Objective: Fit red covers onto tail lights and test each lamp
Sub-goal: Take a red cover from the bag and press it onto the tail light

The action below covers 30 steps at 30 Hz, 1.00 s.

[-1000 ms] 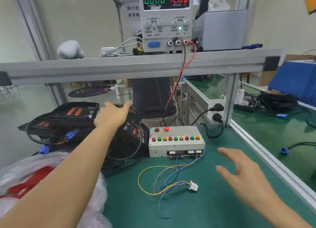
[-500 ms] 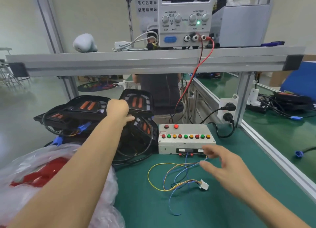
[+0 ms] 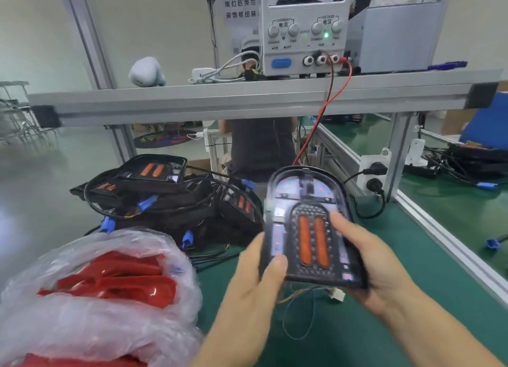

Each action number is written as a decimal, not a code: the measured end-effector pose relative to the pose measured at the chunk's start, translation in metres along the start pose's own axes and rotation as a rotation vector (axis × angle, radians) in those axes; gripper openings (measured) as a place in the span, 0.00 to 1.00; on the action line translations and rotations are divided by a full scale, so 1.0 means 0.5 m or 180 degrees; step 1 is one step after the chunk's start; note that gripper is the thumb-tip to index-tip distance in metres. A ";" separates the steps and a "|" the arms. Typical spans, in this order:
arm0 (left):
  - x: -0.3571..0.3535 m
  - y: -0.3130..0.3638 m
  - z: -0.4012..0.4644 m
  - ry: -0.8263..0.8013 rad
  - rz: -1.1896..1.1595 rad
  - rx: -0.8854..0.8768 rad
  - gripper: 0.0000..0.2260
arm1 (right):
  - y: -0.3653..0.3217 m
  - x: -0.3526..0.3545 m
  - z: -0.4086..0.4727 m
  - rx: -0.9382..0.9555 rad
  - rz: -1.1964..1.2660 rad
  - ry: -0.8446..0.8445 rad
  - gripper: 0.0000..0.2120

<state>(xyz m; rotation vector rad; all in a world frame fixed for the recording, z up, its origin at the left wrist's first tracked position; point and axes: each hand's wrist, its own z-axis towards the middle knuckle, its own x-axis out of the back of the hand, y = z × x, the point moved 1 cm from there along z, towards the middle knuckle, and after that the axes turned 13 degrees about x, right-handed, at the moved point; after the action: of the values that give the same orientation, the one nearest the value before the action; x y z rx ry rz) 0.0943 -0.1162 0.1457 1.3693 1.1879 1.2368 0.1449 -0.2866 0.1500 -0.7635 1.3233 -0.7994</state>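
Both hands clamped on one tail light (image 3: 310,229), held just above the green desk (image 3: 428,259) at centre-right of frame. Left hand (image 3: 257,278) grips its left edge, thumb laid on the face; right hand (image 3: 368,259) wraps the right edge, fingers over the front.

Lamp face bare: two orange strips and white boards exposed, no red cover fitted. Red covers (image 3: 118,287) sit bagged in clear plastic at lower left. Pile of uncovered lamps (image 3: 165,199) with black cables and blue plugs at centre-left.

Judgement: early in the cycle for this unit. Fitting the cover and testing are both left to do. Power supply (image 3: 305,28) at top reads zero current, twelve volts.

Hard to make out: the held lamp is blurred by motion. It hides most of the test box behind; only loose coloured wires and a white connector (image 3: 337,293) show beneath. Whether any lamp in the pile is finished, cannot tell.
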 end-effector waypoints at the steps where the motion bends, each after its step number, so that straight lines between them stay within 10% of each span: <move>1: 0.014 -0.009 0.003 -0.0133 0.0248 -0.0053 0.17 | -0.009 0.028 -0.010 0.0023 0.0002 0.0094 0.14; 7: 0.039 -0.066 0.096 -0.0541 0.3663 -0.0812 0.32 | -0.037 0.154 -0.075 -0.0171 0.0015 0.0531 0.13; 13: -0.035 -0.096 0.153 -0.1499 0.3827 -0.0623 0.34 | -0.001 0.206 -0.113 -0.0826 -0.0097 0.0886 0.14; 26: -0.001 -0.087 0.126 -0.0660 0.4736 -0.2600 0.15 | 0.025 0.251 -0.104 -0.0685 -0.0812 0.0960 0.12; 30: -0.007 -0.087 0.128 -0.0824 0.5322 -0.2376 0.11 | 0.029 0.238 -0.078 -0.0841 -0.0984 0.0804 0.13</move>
<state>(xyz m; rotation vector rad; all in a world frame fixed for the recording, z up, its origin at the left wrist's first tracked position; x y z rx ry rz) 0.1547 -0.1159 0.0969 1.7029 -0.9316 2.0865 0.1157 -0.3812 0.0718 -1.1240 1.5793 -1.0021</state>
